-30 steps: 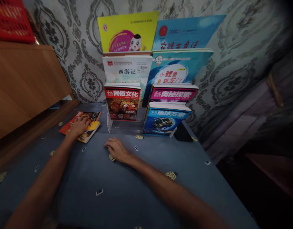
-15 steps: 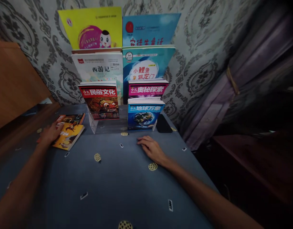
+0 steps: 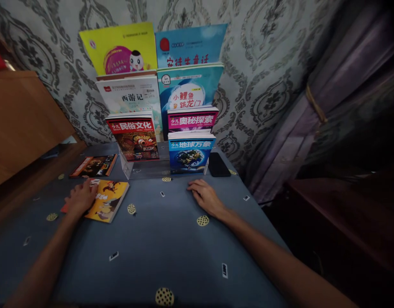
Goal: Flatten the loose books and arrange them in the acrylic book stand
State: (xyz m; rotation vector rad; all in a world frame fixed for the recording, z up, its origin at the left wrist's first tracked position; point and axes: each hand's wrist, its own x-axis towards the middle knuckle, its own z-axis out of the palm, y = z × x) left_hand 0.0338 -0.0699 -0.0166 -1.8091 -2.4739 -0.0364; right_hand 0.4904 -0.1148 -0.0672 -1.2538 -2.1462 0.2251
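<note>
On the left of the table, my left hand (image 3: pixel 80 197) grips the left part of a yellow book (image 3: pixel 106 201) with cartoon figures, and its fingers cover part of the cover. The book lies flat, slightly turned. Just behind it lies a dark-covered book (image 3: pixel 96 165), apart from it. My right hand (image 3: pixel 207 196) rests on the table, holding nothing, its fingers loosely stretched toward the display stand. A blue book with a globe (image 3: pixel 190 157) stands closest to it.
A clear stand (image 3: pixel 127 167) carries several upright books, among them a red book (image 3: pixel 137 141) and a magenta book (image 3: pixel 192 119). A black phone (image 3: pixel 219 165) lies right of it. A wooden cabinet (image 3: pixel 24 124) borders the left; a purple curtain (image 3: pixel 286 128) hangs right.
My left hand has drawn the yellow book to the right and toward me, off the dark book, which now shows more fully. My right hand has stayed nearly in place.
</note>
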